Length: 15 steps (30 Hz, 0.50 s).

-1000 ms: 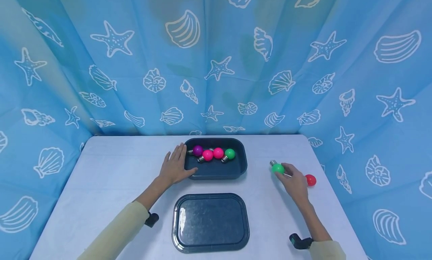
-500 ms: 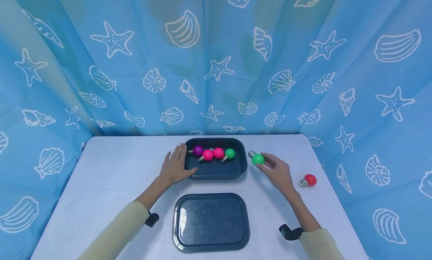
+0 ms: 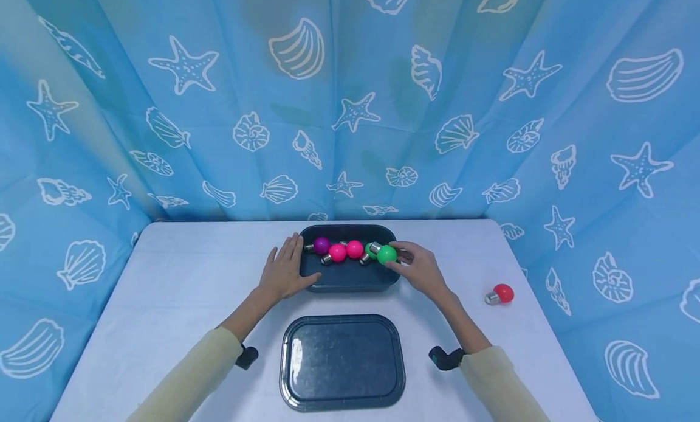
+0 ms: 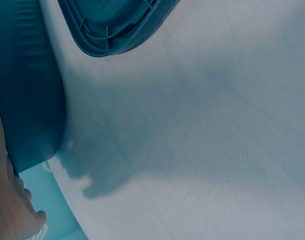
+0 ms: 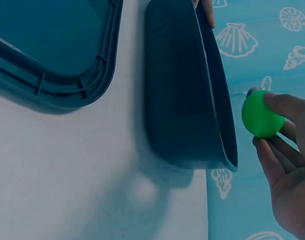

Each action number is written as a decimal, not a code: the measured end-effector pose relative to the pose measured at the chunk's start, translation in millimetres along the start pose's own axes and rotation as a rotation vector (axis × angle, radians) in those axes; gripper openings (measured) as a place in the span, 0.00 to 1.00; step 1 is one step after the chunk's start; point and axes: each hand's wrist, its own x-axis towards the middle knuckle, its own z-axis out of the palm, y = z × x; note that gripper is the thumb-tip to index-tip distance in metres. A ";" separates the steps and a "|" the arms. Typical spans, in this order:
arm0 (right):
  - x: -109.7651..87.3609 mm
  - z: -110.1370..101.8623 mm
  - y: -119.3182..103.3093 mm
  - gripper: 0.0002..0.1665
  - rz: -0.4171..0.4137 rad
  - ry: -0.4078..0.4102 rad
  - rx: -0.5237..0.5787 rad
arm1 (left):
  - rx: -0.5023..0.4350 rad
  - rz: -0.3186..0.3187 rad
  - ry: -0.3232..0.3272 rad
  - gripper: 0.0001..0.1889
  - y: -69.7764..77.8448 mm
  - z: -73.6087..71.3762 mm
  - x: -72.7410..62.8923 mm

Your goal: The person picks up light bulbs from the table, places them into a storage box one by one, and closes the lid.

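My right hand (image 3: 420, 267) pinches a green light bulb (image 3: 387, 255) by its round globe, over the right end of a dark box (image 3: 350, 281). In the right wrist view, thumb and fingertips hold the same green bulb (image 5: 262, 115) above the box rim. My left hand (image 3: 284, 273) rests on the box's left end, its fingers extended along the rim and the thumb over the front corner. Inside the box lie a purple bulb (image 3: 321, 245), two pink bulbs (image 3: 354, 249) and another green bulb (image 3: 369, 250), partly covered by the held one.
A dark lid (image 3: 343, 362) lies on the white table in front of the box. To the right, a red bulb (image 3: 503, 293) lies on its side on the table. A blue curtain with shell prints (image 3: 350, 106) hangs behind and at the sides.
My right hand has carried the green bulb leftward from near the red bulb to over the box. My left hand has stayed at the box's left end.
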 end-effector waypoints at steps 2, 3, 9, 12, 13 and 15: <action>3.9 4.1 0.4 0.28 0.017 -0.031 -0.003 | -0.005 0.007 0.013 0.55 -0.4 0.8 -0.4; 5.8 6.3 1.0 0.28 0.024 -0.044 -0.003 | -0.005 0.009 0.017 0.55 -0.8 1.3 -0.4; 14.0 17.2 -1.2 0.27 0.033 -0.135 -0.021 | -0.001 0.004 0.007 0.56 -0.9 1.4 -0.1; 17.0 21.5 -3.9 0.27 0.015 -0.177 -0.043 | 0.014 0.002 -0.001 0.56 -0.1 0.9 0.6; 18.1 22.7 -4.6 0.27 0.003 -0.188 -0.056 | 0.017 0.002 -0.002 0.56 0.0 0.7 0.7; 20.0 24.5 -6.9 0.27 -0.013 -0.207 -0.085 | 0.019 0.001 -0.001 0.56 0.0 0.7 0.7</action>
